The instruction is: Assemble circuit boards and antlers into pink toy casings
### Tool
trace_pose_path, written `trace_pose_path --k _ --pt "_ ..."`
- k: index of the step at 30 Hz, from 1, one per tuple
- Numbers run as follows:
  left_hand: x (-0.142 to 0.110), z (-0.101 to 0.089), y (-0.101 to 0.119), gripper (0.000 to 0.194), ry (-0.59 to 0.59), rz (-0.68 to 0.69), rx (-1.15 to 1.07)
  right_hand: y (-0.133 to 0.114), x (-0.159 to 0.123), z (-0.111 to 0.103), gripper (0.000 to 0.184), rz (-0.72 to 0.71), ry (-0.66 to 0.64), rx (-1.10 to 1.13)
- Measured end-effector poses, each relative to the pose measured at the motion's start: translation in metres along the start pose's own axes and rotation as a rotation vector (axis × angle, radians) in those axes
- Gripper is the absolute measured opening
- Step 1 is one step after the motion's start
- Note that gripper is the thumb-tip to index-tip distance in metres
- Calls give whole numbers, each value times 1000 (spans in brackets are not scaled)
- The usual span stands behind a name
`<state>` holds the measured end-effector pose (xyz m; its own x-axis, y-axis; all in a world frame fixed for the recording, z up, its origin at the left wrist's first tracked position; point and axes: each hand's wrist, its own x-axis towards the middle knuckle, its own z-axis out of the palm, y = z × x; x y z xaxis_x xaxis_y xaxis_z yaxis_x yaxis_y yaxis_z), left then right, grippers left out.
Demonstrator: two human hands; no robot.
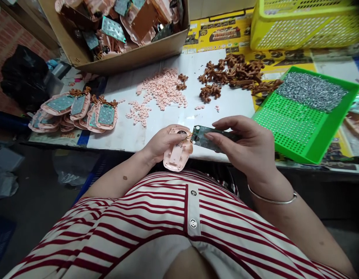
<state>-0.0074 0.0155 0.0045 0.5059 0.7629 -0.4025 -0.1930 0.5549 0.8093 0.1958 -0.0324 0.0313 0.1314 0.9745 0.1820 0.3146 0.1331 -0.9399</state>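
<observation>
My left hand [164, 142] grips a pink plastic shell [177, 157], its hollow inside facing up, with the thumb laid over a round dark part near the top. Between the thumb and fingers of my right hand [246, 143] is a dark green circuit board [206, 138], held just right of the shell. Thin wires [189, 135] run from the board's left end into the shell. Both pieces are above the table's front edge, close to my body.
Small pink pieces [163, 87] and brown branching parts [231, 73] lie on the table. A green tray [298, 135] of screws stands right, beneath a yellow basket [307, 29]. Shells with boards [77, 110] are piled left; a cardboard box [133, 58] of similar parts sits behind.
</observation>
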Motion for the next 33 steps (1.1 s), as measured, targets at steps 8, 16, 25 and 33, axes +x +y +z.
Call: trace_pose_path --k 8,16,25,33 --pt "-1 -2 -3 23 -15 -57 16 4 10 -9 49 392 -251 459" --pt "-3 -1 -1 45 -57 1 -58 6 16 -4 39 355 -147 422" --pt "-9 7 -7 67 45 15 84 5 23 6 25 295 -120 274" --pt "-5 2 -9 48 75 41 86 5 26 6 19 270 -88 349"
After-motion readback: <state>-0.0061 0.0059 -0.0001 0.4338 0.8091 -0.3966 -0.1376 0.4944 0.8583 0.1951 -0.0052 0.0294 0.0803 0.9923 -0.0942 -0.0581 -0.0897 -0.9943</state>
